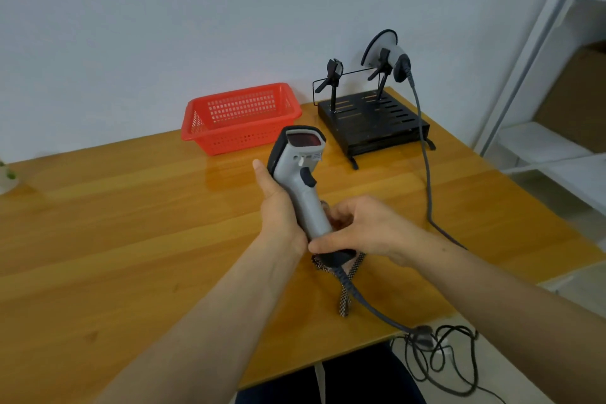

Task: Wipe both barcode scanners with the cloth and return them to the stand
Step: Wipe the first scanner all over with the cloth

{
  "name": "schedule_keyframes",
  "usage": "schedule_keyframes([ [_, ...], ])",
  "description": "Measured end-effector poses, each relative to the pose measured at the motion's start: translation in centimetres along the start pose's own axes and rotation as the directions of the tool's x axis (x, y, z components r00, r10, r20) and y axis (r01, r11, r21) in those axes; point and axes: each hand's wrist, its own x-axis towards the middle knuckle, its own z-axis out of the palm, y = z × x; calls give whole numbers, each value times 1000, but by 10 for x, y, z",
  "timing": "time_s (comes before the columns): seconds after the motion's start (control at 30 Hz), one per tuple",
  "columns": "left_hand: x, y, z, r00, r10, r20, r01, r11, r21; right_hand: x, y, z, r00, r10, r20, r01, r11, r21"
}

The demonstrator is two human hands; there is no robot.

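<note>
I hold a grey barcode scanner (300, 174) upright over the wooden table (131, 223), its red window facing up and away. My left hand (278, 210) grips its handle from the left. My right hand (364, 226) wraps the handle's lower end with a dark checked cloth (346, 292), whose tail hangs down below. The scanner's grey cable (377, 311) runs off the table's front edge. A second grey scanner (388, 56) sits in the right cradle of the black stand (373, 121). The stand's left cradle (334, 70) holds nothing.
A red plastic basket (241, 118) stands at the back of the table, left of the stand. The second scanner's cable (426, 174) trails across the right side of the table. Coiled cables (439, 357) lie on the floor. A white shelf frame (541, 75) stands at the right.
</note>
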Motion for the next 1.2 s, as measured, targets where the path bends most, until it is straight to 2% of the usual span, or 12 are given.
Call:
schedule_keyframes([
  [0.17, -3, 6, 6, 997, 28, 73, -31, 999, 44, 11, 9, 4, 976, 27, -216, -15, 998, 57],
  [0.23, -7, 9, 3, 987, 72, 140, -76, 997, 24, 10, 9, -1, 953, -47, -301, -11, 982, -188],
  [0.33, -10, 17, -4, 967, 104, 232, -111, 994, 16, 5, 10, -4, 918, -208, -338, -38, 802, -596],
  [0.47, -9, 20, -13, 979, 98, 180, -86, 994, -70, 4, 15, 1, 901, -333, -278, -9, 627, -779],
  [0.53, -7, 18, -20, 982, 113, 150, -89, 984, -155, 4, 15, -3, 899, -354, -259, 98, 738, -668],
  [0.6, -6, 15, -25, 983, 106, 150, -69, 969, -236, 3, 8, -12, 858, -374, -351, 231, 893, -388],
  [0.7, -3, 11, -29, 975, 100, 200, -38, 956, -291, 3, -7, -18, 765, -425, -483, 464, 885, -45],
  [0.83, -7, 7, -25, 948, 104, 301, -16, 960, -279, 13, -16, 1, 708, -618, -342, 596, 783, -179],
  [0.93, -7, 5, -26, 951, 99, 294, -4, 951, -308, 24, -4, 0, 637, -685, -354, 623, 728, -286],
  [1.07, -4, 8, -31, 933, 168, 318, -64, 948, -312, 31, 25, -16, 825, -489, -284, 268, 781, -564],
  [1.13, -2, 12, -29, 915, 184, 360, -75, 952, -298, 29, 22, -20, 813, -390, -432, 242, 902, -358],
  [1.2, 0, 12, -28, 895, 184, 406, -74, 959, -273, 22, 4, -20, 741, -425, -519, 414, 899, -145],
])
